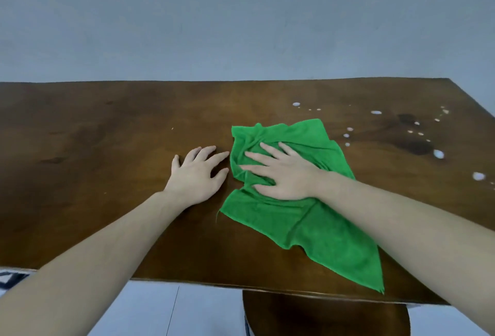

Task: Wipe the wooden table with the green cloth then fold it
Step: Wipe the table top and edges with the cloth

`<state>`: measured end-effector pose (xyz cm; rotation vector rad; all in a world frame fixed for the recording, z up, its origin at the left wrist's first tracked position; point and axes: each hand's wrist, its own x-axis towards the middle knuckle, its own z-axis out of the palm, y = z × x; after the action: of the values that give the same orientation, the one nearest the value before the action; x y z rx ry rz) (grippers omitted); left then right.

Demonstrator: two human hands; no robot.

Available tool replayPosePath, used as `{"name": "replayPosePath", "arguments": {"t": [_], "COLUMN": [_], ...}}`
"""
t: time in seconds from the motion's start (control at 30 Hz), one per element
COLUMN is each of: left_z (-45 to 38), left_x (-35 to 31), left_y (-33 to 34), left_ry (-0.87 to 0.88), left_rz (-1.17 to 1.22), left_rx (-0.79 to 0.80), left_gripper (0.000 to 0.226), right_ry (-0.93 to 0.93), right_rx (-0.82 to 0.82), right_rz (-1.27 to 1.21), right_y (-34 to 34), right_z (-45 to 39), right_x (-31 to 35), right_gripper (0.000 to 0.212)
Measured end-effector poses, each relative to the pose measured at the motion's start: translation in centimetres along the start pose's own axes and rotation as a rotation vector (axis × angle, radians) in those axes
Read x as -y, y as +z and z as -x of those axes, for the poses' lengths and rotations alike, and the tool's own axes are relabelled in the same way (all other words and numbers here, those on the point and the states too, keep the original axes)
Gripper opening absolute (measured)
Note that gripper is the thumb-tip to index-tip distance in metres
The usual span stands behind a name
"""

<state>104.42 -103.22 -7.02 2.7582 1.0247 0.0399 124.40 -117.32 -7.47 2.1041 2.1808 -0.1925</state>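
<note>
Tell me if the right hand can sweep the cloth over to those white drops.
Probably yes. The right hand presses flat on the green cloth, and only bare wooden table lies between it and the white drops.

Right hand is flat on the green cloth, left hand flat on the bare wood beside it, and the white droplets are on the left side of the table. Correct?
Not quite. The head view shows the white droplets on the right side of the table, beyond the green cloth. The rest holds: right hand flat on the cloth, left hand on bare wood.
</note>
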Motion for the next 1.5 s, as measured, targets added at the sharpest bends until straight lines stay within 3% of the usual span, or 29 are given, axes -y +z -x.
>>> {"name": "replayPosePath", "arguments": {"t": [0.13,0.37,0.47,0.7,0.83,0.93,1.07,1.2,1.5], "left_z": [-2.8,-8.7,-11.4,-16.9,-18.5,-18.6,-18.7,-18.8,-18.7], "left_x": [-0.7,-0.1,1.0,4.1,5.0,5.1,5.2,5.1,5.2], "left_y": [0.1,-0.3,-0.4,-0.5,-0.2,0.2,0.0,0.0,0.2], "left_ry": [0.023,0.110,0.145,0.151,0.171,0.187,0.203,0.215,0.225], "left_rz": [-0.004,-0.007,-0.001,-0.015,-0.003,-0.022,-0.049,-0.073,-0.062], "left_rx": [0.000,0.033,0.024,-0.045,-0.078,-0.081,-0.054,-0.047,-0.059], "left_gripper": [0.052,0.055,0.056,0.062,0.063,0.066,0.066,0.066,0.067], "right_ry": [0.077,0.531,0.618,0.314,0.238,0.293,0.551,0.649,0.277], "right_rx": [-0.079,-0.033,0.010,0.011,-0.012,-0.029,-0.015,0.017,-0.004], "right_rz": [-0.065,-0.152,-0.170,-0.086,-0.090,-0.086,-0.124,-0.133,-0.063], "right_y": [-0.2,-0.5,-1.1,-1.9,-2.6,-3.0,-3.0,-3.0,-4.2], "right_z": [-0.5,-1.7,-3.8,-10.6,-14.8,-15.9,-15.3,-16.3,-23.6], "right_x": [-3.7,-13.1,-13.6,-9.8,-9.8,-13.1,-18.5,-19.7,-16.3], "right_gripper": [0.065,0.074,0.074,0.063,0.063,0.067,0.069,0.065,0.062]}}
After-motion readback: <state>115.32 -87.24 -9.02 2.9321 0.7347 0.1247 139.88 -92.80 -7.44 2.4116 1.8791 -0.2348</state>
